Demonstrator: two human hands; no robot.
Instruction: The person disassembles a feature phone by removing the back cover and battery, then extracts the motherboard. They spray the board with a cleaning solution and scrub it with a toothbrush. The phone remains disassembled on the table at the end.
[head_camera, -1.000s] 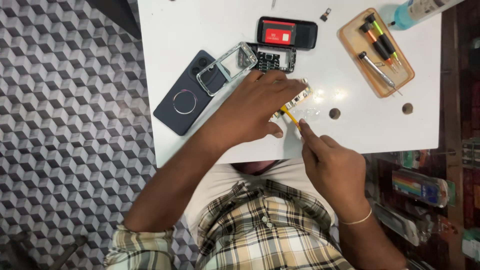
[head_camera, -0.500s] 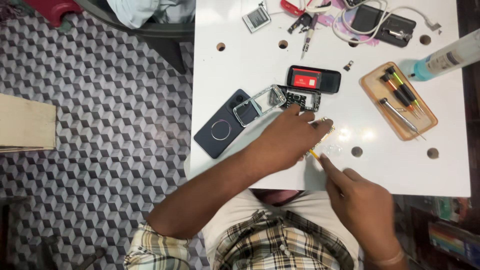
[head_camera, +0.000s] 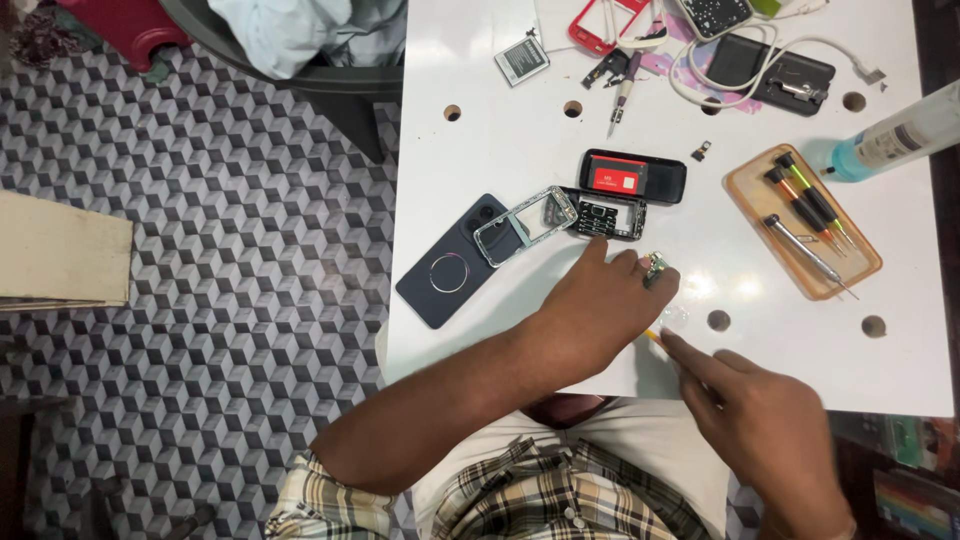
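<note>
My left hand (head_camera: 590, 310) lies flat on the white table (head_camera: 500, 140), its fingers pressing down a small circuit board (head_camera: 657, 268) that shows only at the fingertips. My right hand (head_camera: 760, 430) is at the table's near edge, pinching a thin yellow-handled tool (head_camera: 652, 337) whose tip points under my left hand. Just beyond my left hand lie a black keypad part (head_camera: 600, 216), a silver phone frame (head_camera: 525, 226), a dark blue phone back (head_camera: 445, 278) and a black phone body with a red battery (head_camera: 630, 177).
A wooden tray (head_camera: 745, 180) of screwdrivers sits at the right, with a bottle of blue liquid (head_camera: 890, 140) beyond it. At the far edge are a loose battery (head_camera: 520, 60), a red phone frame (head_camera: 605, 25), a white cable (head_camera: 700, 85) and a black case (head_camera: 790, 75). Round holes (head_camera: 718, 320) dot the table.
The view has tilted up and pulled back, so more of the far table shows. Both hands stay at the small board, the right hand drawn slightly toward the edge.
</note>
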